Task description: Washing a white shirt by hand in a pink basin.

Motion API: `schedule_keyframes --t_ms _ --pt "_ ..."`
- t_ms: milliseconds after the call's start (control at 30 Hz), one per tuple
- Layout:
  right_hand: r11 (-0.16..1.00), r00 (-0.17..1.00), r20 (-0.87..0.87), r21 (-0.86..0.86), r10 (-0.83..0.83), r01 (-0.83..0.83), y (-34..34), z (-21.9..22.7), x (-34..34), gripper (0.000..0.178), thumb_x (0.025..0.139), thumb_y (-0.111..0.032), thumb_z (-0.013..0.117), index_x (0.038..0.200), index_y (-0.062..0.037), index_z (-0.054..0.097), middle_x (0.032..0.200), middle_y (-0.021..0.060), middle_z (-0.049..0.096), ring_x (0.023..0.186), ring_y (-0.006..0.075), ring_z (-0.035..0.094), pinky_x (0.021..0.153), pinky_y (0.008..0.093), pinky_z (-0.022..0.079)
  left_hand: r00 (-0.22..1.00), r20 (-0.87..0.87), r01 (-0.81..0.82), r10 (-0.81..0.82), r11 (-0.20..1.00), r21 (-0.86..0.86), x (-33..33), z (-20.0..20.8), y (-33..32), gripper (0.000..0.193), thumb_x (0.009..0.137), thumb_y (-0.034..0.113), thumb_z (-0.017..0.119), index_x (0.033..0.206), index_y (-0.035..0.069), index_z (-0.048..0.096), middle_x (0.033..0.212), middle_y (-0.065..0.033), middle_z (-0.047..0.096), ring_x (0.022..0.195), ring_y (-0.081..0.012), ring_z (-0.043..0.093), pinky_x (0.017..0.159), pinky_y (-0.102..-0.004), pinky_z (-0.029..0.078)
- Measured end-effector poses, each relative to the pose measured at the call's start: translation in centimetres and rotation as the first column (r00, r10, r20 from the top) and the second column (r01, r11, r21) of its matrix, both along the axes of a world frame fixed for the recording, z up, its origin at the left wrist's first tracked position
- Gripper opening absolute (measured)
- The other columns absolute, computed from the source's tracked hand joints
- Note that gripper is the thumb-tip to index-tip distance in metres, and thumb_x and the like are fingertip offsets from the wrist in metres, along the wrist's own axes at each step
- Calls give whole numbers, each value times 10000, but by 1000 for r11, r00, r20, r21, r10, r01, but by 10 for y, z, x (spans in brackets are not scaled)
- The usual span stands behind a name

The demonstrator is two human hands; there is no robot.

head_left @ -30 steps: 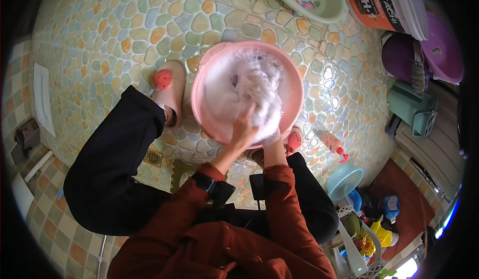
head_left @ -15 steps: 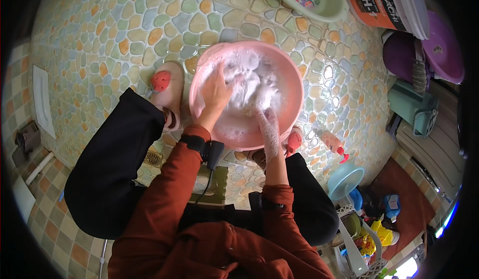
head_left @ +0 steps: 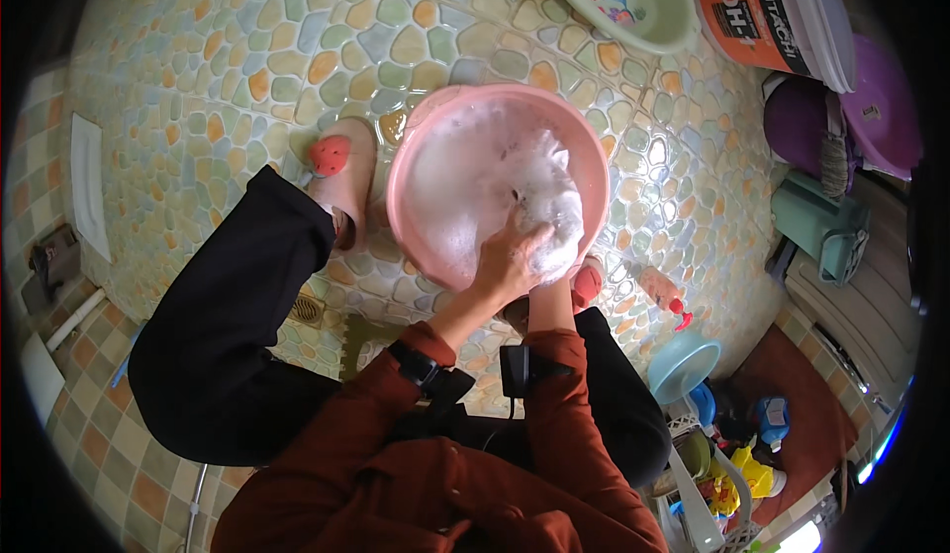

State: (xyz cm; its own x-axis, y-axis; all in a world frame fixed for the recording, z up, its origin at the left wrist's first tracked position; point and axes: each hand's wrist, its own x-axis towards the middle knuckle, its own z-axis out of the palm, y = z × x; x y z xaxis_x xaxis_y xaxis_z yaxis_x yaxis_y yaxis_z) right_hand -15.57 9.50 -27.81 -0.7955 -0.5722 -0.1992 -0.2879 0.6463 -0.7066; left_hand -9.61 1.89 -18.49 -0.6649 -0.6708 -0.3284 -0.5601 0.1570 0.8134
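A pink round basin of foamy water stands on the floor between my feet. In its near right part, a bunched white cloth thick with suds is lifted partly out of the water. My left hand is closed on the near left side of this cloth, its fingers curled against it. Close beside it, my right hand is wrapped in the cloth and foam. Only its wrist side shows; the cloth bunches over it and hides the fingers. Both hands are together at the basin's near rim.
Right of the basin lies a pump bottle, with a light blue bowl nearer me. A green basin, an orange-and-white bucket and purple basins stand far right. Slippers flank the pink basin. The tiled floor looks wet.
My left hand has moved right and nearer me, from the basin's left side onto the cloth beside my right hand. The cloth is gathered toward the near right rim; foam covers the left.
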Motion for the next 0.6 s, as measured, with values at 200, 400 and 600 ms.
schedule_keyframes --t_ms 200,400,600 --pt "797 309 917 14 -250 604 -41 12 -3 365 943 -333 481 1199 -73 506 1061 65 590 947 204 579 804 321 495 986 134 -87 99 992 -90 -12 -38 -83 414 736 224 721 1125 117 632 1202 -144 582 1022 -326 609 852 -407 506" --pt "783 876 394 622 -279 -30 -79 43 -45 436 869 -262 570 1251 -59 519 1074 77 590 958 255 591 793 334 516 925 378 34 30 986 -160 -16 -59 -112 519 800 372 659 1258 175 511 1223 -143 542 1114 -340 539 872 -471 464" --pt "881 637 687 7 -348 474 -7 17 -54 521 865 -254 636 1328 -61 495 1201 62 589 1009 164 560 846 282 470 915 402 -26 25 1000 -3 -21 -83 -81 660 805 489 616 1384 257 403 1333 -135 493 1208 -341 485 971 -461 423"
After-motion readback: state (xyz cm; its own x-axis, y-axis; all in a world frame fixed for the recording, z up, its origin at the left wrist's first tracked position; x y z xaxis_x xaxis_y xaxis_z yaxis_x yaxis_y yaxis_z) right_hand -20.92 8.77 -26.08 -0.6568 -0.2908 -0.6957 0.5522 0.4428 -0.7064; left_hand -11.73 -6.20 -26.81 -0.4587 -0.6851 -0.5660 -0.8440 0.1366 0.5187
